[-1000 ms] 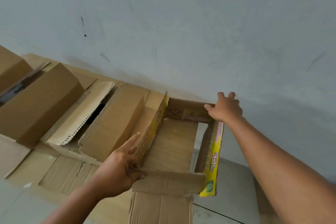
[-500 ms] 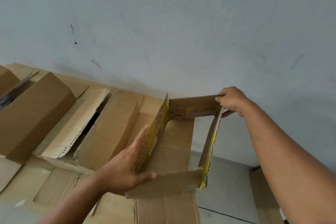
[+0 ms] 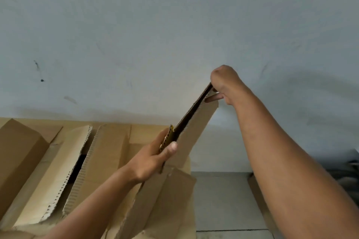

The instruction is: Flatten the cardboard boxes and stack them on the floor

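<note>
A brown cardboard box (image 3: 192,128), collapsed almost flat, hangs in the air slanting from lower left to upper right. Its two walls nearly touch, with only a thin dark slit between them, and a loose flap (image 3: 165,200) dangles below. My left hand (image 3: 153,159) grips the lower near edge, thumb on the front face. My right hand (image 3: 223,81) pinches the upper far corner, close to the wall. A yellow printed edge shows just above my left thumb.
On the floor at left lie flattened cardboard sheets with an opened box (image 3: 81,170) and a closed brown box (image 3: 17,157) on them. A pale grey wall (image 3: 155,35) stands right behind. Grey tiled floor (image 3: 223,200) shows at lower right, with a cardboard strip (image 3: 258,192) beside my right arm.
The box was an open rectangle a second ago. Both hands lifted it off the pile and pressed its walls together, so it is now nearly flat. The camera tilted upward.
</note>
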Demonstrator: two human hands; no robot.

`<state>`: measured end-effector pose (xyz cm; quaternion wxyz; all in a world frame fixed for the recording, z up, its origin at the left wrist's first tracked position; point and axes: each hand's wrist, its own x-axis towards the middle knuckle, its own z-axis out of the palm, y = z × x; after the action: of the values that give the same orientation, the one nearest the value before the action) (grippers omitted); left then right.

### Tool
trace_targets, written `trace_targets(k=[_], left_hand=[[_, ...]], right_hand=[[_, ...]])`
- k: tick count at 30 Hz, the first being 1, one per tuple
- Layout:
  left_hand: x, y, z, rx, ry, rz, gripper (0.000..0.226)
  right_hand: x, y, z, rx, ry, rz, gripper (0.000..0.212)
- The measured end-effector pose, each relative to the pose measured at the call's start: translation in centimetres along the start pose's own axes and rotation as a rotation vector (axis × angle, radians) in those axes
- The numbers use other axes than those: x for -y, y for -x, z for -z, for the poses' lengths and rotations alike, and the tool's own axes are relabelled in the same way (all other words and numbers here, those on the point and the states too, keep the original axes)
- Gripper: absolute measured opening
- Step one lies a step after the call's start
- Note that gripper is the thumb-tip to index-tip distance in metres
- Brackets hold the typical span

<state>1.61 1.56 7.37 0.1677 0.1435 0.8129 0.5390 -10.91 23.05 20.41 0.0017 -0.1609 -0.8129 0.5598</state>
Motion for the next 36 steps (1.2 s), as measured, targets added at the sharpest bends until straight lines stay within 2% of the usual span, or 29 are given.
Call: trace_targets(k=[1, 3, 5, 7, 9, 10, 13, 16, 20, 22, 24, 26, 28, 29, 31, 33, 36], left_hand=[[-0.4, -0.2, -0.1, 0.004, -0.076, -0.02, 0.08], [-0.5, -0.7, 0.1, -0.028, -0.249, -0.053, 0.08], [-0.4, -1.0, 0.3, -0.052, -0.28, -0.054, 0.071], [-0.1, -1.1, 0.9, -0.039, -0.148, -0.024, 0.055], [0.1, -1.0, 1.9, -0.02, 0.068, -0.013, 0.044], [0.0, -0.9, 2.4, 0.003, 0.164, -0.007, 0.042], [0.3, -0.8, 4.0, 0.074, 0.353, -0.015, 0.038], [1.0, -1.1, 5.4, 0.116, 0.552, 0.002, 0.038], [2.8, -1.8, 6.5, 0.202, 0.746, 0.05, 0.043], [3.9, -2.2, 6.3, 0.223, 0.797, 0.073, 0.048], [5.1, -2.6, 5.5, 0.199, 0.818, 0.103, 0.046], [6.5, -2.9, 4.6, 0.137, 0.821, 0.154, 0.049], [8.2, -3.3, 3.8, 0.051, 0.795, 0.222, 0.068], [9.1, -3.5, 3.5, 0.0, 0.776, 0.246, 0.07], [10.8, -4.0, 2.6, -0.104, 0.723, 0.293, 0.063], [12.2, -4.4, 1.5, -0.203, 0.633, 0.363, 0.045], [14.1, -4.6, -0.2, -0.317, 0.436, 0.457, 0.029]], right_hand=[[0.4, 0.5, -0.4, -0.008, -0.01, 0.006, 0.029], [1.0, 1.5, -1.0, 0.008, 0.008, 0.033, 0.026], [1.0, 2.0, -1.3, 0.06, -0.01, 0.067, 0.046], [0.3, 2.2, -1.1, 0.097, -0.162, 0.105, 0.07], [-1.4, 2.4, -0.9, 0.022, -0.277, 0.13, 0.076], [-2.7, 2.5, -0.9, -0.061, -0.25, 0.119, 0.074], [-8.1, 2.9, -1.2, -0.268, -0.052, -0.064, 0.059], [-14.0, 4.4, -1.9, -0.231, -0.097, -0.315, 0.05], [-20.1, 6.6, -1.7, -0.099, -0.443, -0.525, 0.055], [-21.7, 7.4, -1.1, -0.032, -0.66, -0.569, 0.063], [-22.7, 8.2, -0.6, -0.004, -0.773, -0.584, 0.07], [-23.4, 8.5, -0.3, 0.003, -0.748, -0.604, 0.073], [-24.1, 8.6, 0.1, -0.012, -0.686, -0.631, 0.071], [-24.4, 8.5, 0.3, -0.021, -0.664, -0.642, 0.068], [-25.2, 8.2, 0.5, -0.016, -0.602, -0.632, 0.054], [-26.3, 7.3, 0.0, 0.013, -0.461, -0.617, 0.033], [-28.3, 5.7, -1.3, 0.073, -0.218, -0.623, 0.031]])
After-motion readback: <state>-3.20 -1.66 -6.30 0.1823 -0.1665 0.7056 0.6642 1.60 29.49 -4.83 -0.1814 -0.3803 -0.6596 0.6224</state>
